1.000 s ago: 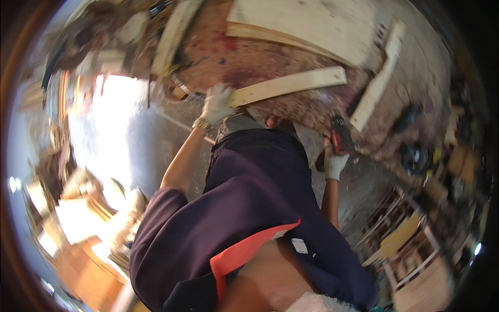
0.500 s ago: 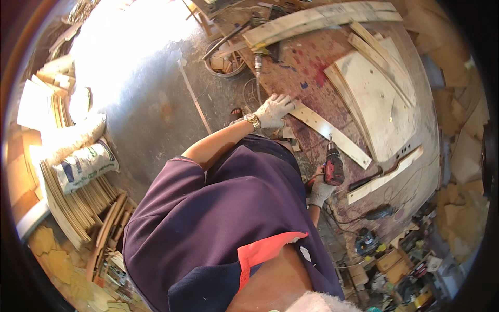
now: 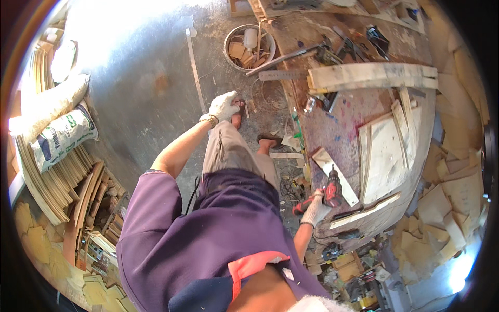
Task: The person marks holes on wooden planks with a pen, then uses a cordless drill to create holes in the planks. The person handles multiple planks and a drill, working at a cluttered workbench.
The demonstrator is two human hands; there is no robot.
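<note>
A white knitted glove covers my left hand (image 3: 223, 105), which hangs over the floor beside my thigh and one sandalled foot (image 3: 238, 113). Its fingers are loosely bent and apart, with nothing visible in them. At the bench's near edge my gloved right hand (image 3: 313, 209) grips a red and black cordless drill (image 3: 332, 191). The drill's chuck end lies over a short pale wooden strip (image 3: 323, 159) on the bench; whether the bit touches the wood I cannot tell. Beside the drill lie a dark-handled tool (image 3: 347, 213) and a notched pale strip (image 3: 366, 210).
Curved wooden pieces (image 3: 374, 76) lie across the paint-stained workbench (image 3: 332, 132), with a pale panel (image 3: 384, 151) to the right. A tub of offcuts (image 3: 226, 49) stands on the floor. Stacked curved slats (image 3: 57, 182) and sacks (image 3: 65, 136) fill the left side.
My left hand has left the wooden strip and swung left over the floor. The view has shifted, showing more of my legs. The drill stays in my right hand near the strip.
</note>
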